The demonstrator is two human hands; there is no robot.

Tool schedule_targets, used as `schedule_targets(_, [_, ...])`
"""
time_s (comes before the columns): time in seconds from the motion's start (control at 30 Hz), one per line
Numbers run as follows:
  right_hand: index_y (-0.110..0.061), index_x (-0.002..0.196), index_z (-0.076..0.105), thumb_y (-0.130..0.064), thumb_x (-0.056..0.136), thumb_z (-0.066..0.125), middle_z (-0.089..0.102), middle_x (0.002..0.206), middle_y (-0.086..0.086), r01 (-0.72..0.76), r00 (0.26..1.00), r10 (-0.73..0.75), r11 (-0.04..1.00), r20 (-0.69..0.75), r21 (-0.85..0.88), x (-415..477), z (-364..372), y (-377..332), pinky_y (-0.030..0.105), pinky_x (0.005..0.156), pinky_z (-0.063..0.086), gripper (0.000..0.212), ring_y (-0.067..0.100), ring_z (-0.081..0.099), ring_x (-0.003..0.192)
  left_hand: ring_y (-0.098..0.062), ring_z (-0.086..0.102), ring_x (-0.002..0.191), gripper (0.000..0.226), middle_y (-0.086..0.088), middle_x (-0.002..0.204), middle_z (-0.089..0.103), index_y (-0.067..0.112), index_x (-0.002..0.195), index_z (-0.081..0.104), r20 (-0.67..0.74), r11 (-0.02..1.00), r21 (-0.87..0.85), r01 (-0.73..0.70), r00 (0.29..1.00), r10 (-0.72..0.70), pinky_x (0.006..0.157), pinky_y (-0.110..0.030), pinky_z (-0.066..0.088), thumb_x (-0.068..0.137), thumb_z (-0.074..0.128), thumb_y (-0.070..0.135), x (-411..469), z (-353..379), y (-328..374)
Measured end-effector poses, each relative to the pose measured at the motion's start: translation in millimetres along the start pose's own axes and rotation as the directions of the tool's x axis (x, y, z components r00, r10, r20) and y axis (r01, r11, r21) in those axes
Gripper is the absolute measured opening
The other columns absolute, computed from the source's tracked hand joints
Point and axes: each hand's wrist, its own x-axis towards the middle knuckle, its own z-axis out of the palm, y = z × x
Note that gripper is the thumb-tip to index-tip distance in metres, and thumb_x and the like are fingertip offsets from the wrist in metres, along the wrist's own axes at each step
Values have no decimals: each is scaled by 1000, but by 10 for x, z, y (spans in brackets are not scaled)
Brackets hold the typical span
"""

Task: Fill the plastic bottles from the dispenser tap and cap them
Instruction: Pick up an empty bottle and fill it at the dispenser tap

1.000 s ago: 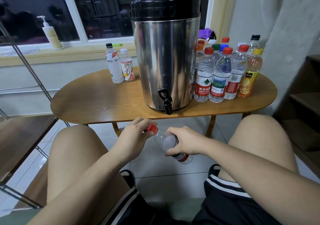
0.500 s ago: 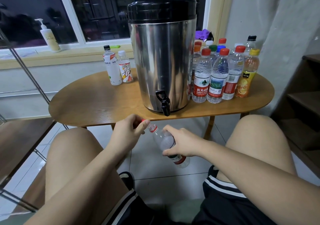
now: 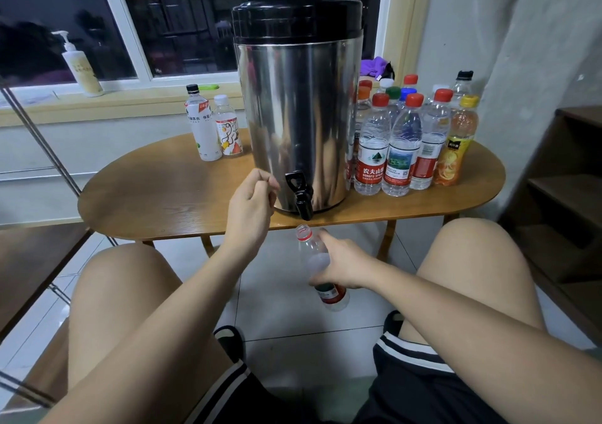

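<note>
The left hand (image 3: 252, 202) is raised with its back to the camera, fingers curled into the palm and the thumb against the forefinger; whether it holds anything cannot be seen. Its bare forearm (image 3: 182, 309) runs up from the lower left. The right hand (image 3: 342, 265) sits lower, fingers and thumb wrapped round the middle of a bottle (image 3: 308, 244), neck up and tilted left. The right forearm (image 3: 456, 322) comes in from the lower right.

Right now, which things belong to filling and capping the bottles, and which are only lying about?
For the job: uncapped clear plastic bottle with red neck ring, black plastic tap, tall steel dispenser with black lid, capped bottles grouped right of it.
Lying about: white pump bottle at far left, purple cloth at the back.
</note>
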Motion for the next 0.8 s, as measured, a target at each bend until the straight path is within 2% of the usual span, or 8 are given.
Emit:
schedule_targets(0.07, [-31,156,34,-44,72,98,68,129,2,9,1000,-8,1000,-24,12,18,6,14,46,97,60,107,29,69,114,-14,50,71,24,14,72,58,26,94,69,10,990,60,-128,992,127,63,-33,41,109,51,32,-6,32,53])
schedule_targets(0.13, [-31,154,36,-41,72,98,69,127,0,8,1000,-7,998,-26,61,25,3,34,46,99,60,103,28,69,114,-8,58,76,23,16,80,65,26,106,74,37,961,119,-248,969,246,70,-25,47,112,57,40,-35,59,82])
schedule_targets(0.23, [-32,153,38,-42,73,97,68,131,0,27,999,-24,996,-44,86,28,-9,58,45,103,57,99,26,68,117,-2,60,77,16,21,81,67,24,115,78,80,915,193,-353,936,344,72,-15,44,109,66,33,-63,100,87])
schedule_targets(0.33, [-33,149,40,-42,72,98,69,128,-1,22,998,-17,995,-60,93,42,3,81,41,99,57,97,26,68,115,-2,63,81,13,17,89,72,21,115,79,83,870,255,-422,906,415,75,-14,43,108,69,25,-24,81,60])
schedule_targets(0.47, [-36,142,38,-44,70,99,68,121,-3,-1,998,8,994,-63,109,83,32,110,43,97,58,94,25,68,111,-7,70,92,9,15,96,74,21,113,76,119,828,314,-464,885,450,79,-18,48,106,71,24,-2,38,30])
schedule_targets(0.73, [-33,148,37,-43,73,98,66,130,0,9,998,-1,992,-57,127,87,29,110,45,102,57,98,26,66,118,-4,63,86,3,12,92,67,17,108,70,174,728,401,-556,826,536,74,-21,47,107,69,20,-10,-7,21])
schedule_targets(0.8, [-32,148,38,-41,74,98,65,130,0,17,998,-10,992,-59,125,85,34,117,44,102,56,95,24,65,118,-8,64,85,2,12,92,66,18,106,68,197,708,407,-576,813,548,72,-28,51,107,68,19,-40,-21,18])
